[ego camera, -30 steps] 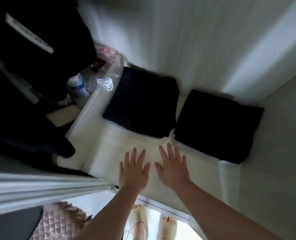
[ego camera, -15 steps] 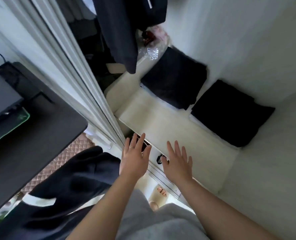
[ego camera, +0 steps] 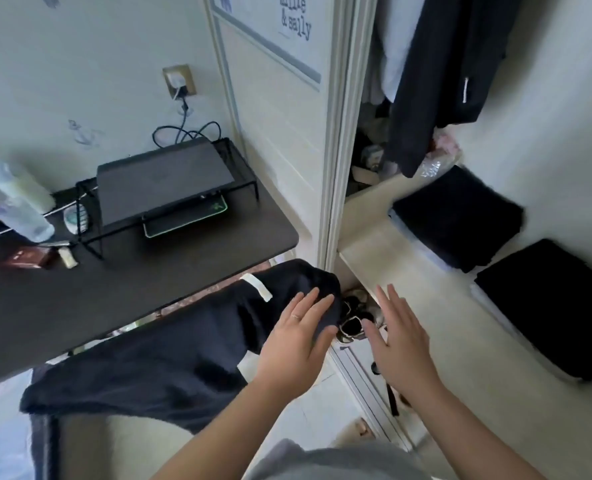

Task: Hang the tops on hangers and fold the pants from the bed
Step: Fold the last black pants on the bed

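Two folded black pants [ego camera: 457,216] lie on the wardrobe shelf [ego camera: 454,323] at two o'clock of the right hand [ego camera: 398,344]. A dark white-striped garment [ego camera: 169,358] sprawls at eight o'clock of the left hand [ego camera: 294,341]. Both grips are wide, empty.

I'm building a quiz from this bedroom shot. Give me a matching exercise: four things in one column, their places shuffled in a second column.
Things:
1. dark jacket
2. folded black pile
3. laptop
4. charger

Places:
A. on the wire stand
B. in the wall socket
C. lying on the wardrobe shelf
D. hanging above that shelf

Pairs: 1-D, 2-C, 3-A, 4-B
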